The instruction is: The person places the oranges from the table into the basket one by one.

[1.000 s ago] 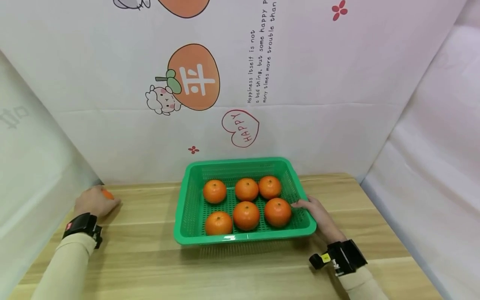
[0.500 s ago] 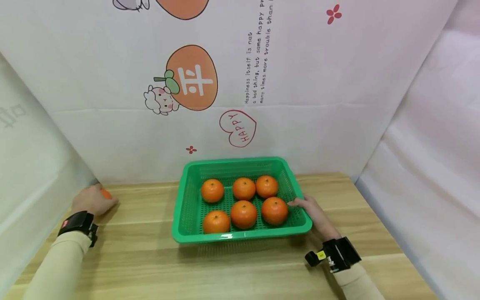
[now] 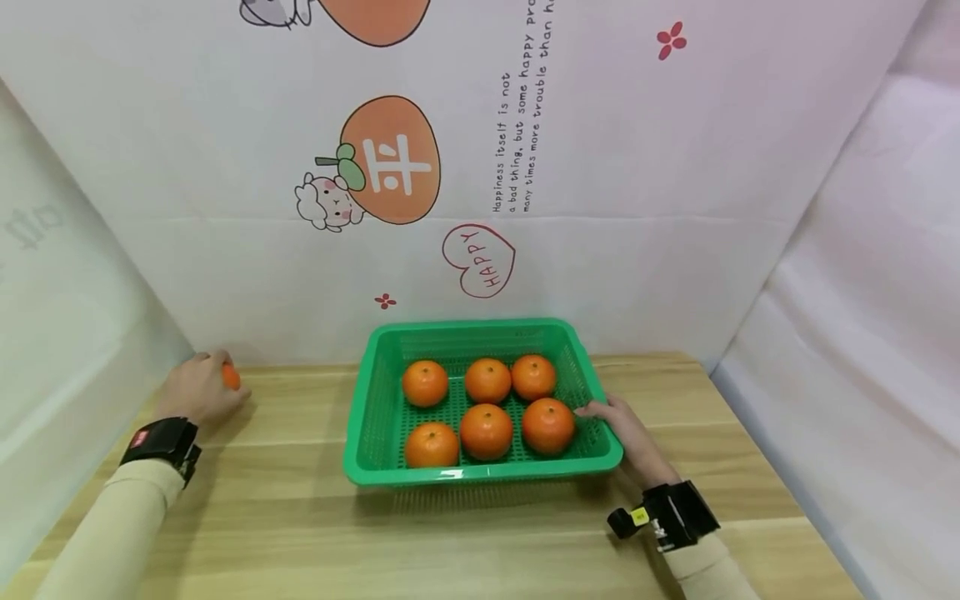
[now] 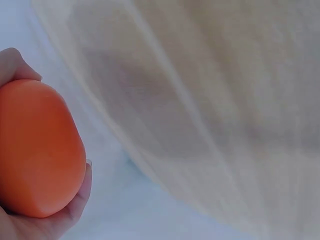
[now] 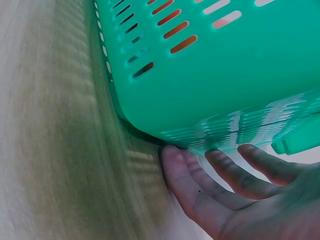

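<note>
At the table's far left corner my left hand point(image 3: 197, 390) holds a smooth mandarin orange point(image 4: 40, 150), thumb and fingers curled round it. Most of that fruit is hidden behind the hand in the head view. A green plastic basket point(image 3: 480, 476) stands mid-table with several mandarin oranges point(image 3: 487, 432) in two loose rows. My right hand point(image 3: 628, 432) grips the basket's right side, its thumb over the rim. In the right wrist view the fingertips point(image 5: 172, 155) lie against the outer wall, low down near the bottom edge.
The wooden table point(image 3: 300, 533) ends at a white printed cloth point(image 3: 600, 150) at the back. White cloth walls point(image 3: 847, 333) rise on both sides. Each wrist wears a black strap with a camera point(image 3: 678, 512).
My left hand has shifted slightly right and away from me with the mandarin orange, more of which now shows. The right hand keeps its grip on the basket. The head view has shifted slightly.
</note>
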Motion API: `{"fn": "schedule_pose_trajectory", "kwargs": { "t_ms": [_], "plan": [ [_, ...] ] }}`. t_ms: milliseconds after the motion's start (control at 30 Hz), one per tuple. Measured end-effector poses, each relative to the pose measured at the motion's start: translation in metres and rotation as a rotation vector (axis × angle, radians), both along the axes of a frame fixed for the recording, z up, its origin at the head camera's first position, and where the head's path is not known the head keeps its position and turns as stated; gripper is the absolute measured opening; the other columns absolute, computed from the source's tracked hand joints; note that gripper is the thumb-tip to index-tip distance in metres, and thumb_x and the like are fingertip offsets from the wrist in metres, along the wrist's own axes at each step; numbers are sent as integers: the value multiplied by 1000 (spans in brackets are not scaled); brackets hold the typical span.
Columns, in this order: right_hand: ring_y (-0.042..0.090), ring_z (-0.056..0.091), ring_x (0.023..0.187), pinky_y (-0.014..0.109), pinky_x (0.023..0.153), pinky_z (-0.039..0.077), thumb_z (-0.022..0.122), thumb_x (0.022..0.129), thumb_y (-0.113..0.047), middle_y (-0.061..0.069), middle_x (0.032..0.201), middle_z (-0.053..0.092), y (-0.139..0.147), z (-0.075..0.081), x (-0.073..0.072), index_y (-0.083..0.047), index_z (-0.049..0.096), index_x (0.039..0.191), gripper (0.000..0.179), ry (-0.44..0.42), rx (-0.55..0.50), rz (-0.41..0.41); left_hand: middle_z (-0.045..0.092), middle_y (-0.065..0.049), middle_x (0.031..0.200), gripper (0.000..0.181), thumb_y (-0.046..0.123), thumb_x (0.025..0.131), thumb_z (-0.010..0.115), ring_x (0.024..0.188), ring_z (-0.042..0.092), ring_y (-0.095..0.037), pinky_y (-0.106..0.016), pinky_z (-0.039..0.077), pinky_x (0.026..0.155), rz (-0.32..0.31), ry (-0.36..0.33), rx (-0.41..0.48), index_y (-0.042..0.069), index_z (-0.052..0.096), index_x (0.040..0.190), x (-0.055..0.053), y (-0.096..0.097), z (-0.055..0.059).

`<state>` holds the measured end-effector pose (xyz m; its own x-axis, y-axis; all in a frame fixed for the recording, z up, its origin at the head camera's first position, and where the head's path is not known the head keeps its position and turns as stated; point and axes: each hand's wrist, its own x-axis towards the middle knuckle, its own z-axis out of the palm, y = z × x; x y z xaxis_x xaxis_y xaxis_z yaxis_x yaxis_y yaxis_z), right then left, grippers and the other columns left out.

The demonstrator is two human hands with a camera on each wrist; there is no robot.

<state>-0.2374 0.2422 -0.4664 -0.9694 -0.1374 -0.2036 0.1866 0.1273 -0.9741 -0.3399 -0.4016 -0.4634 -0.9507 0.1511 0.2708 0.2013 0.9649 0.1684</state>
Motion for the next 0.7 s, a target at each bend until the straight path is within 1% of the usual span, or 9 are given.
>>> {"fn": "schedule_pose_trajectory", "kwargs": {
  "t_ms": [100, 200, 367, 433, 567, 700],
  "plan": [
    [20, 67, 120, 37, 96, 60, 53, 100, -21, 32, 158, 45, 0, -1, 1, 0, 26, 164, 72, -1, -10, 6, 63, -31, 92, 53, 28, 84, 79, 69, 58, -37, -46, 47, 59, -22, 21, 0, -10, 59, 115, 2, 5, 5],
    [20, 67, 120, 37, 96, 60, 53, 100, -21, 32, 157, 46, 0, -2, 2, 1, 27, 163, 71, 1, -12, -2, 63, -33, 96, 53, 29, 85, 80, 70, 58, -37, -46, 48, 60, -39, 32, -7, -10, 59, 115, 3, 10, 8],
    [17, 68, 119, 36, 96, 60, 53, 100, -21, 31, 157, 47, -1, -4, 1, 1, 28, 162, 70, -2, -30, -3, 62, -30, 96, 50, 29, 86, 79, 67, 56, -31, -38, 43, 56, -62, 30, -6, -7, 59, 114, 3, 17, 16],
    [16, 68, 118, 35, 96, 60, 54, 100, -21, 30, 157, 48, -1, -3, 0, 1, 29, 162, 70, -4, -37, -4, 62, -29, 97, 49, 31, 86, 79, 67, 56, -30, -36, 43, 56, -73, 34, -12, -5, 59, 113, 3, 22, 20],
    [17, 67, 120, 34, 96, 60, 54, 100, -21, 30, 158, 46, -2, -2, -1, 1, 29, 162, 70, -1, -33, -6, 63, -28, 99, 47, 31, 86, 81, 69, 57, -30, -35, 44, 57, -98, 42, -13, -3, 61, 112, 5, 38, 30],
    [20, 64, 124, 35, 97, 59, 53, 100, -21, 30, 161, 42, -1, -1, 0, 1, 27, 163, 72, 3, -25, -7, 64, -25, 97, 45, 29, 84, 82, 71, 58, -29, -35, 45, 58, -143, 56, 0, -2, 64, 111, 12, 61, 42]
  ]
}}
